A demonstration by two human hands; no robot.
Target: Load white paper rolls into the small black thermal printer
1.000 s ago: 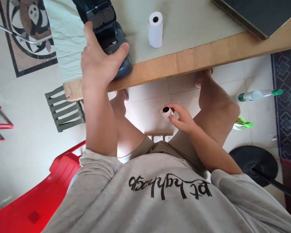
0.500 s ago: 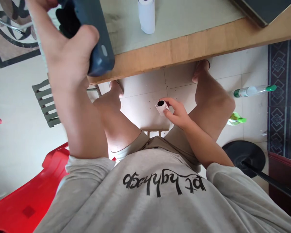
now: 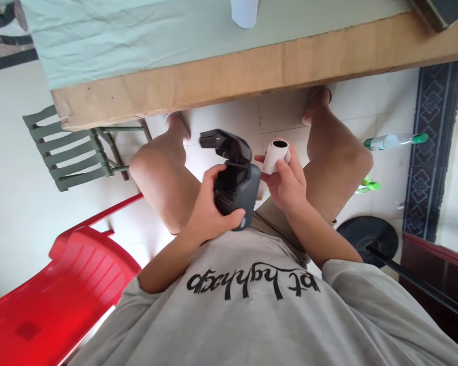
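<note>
Over my lap, my left hand [image 3: 204, 216] is closed around a dark portable receipt printer [image 3: 252, 190]. Its black lid [image 3: 234, 147] is swung up, exposing the paper bay. My left thumb lies along the near end of the body, and the other fingers wrap the side facing left. Just to the right, my right hand [image 3: 290, 185] grips a small white paper roll [image 3: 274, 161], tilted so its dark hollow core faces up. The roll is close to the printer but outside its bay.
A wooden-edged table [image 3: 175, 89] with a pale green cloth crosses the top. On it stand a white roll [image 3: 245, 12] and a dark flat object [image 3: 442, 12]. Around me are a red chair [image 3: 80, 284], a green slatted chair [image 3: 66, 152], a plastic bottle [image 3: 393, 142] and a black round base [image 3: 370, 236].
My left hand has brought the printer down from above the table edge to my lap, beside the paper roll. My right hand has moved slightly right and up with the roll.
</note>
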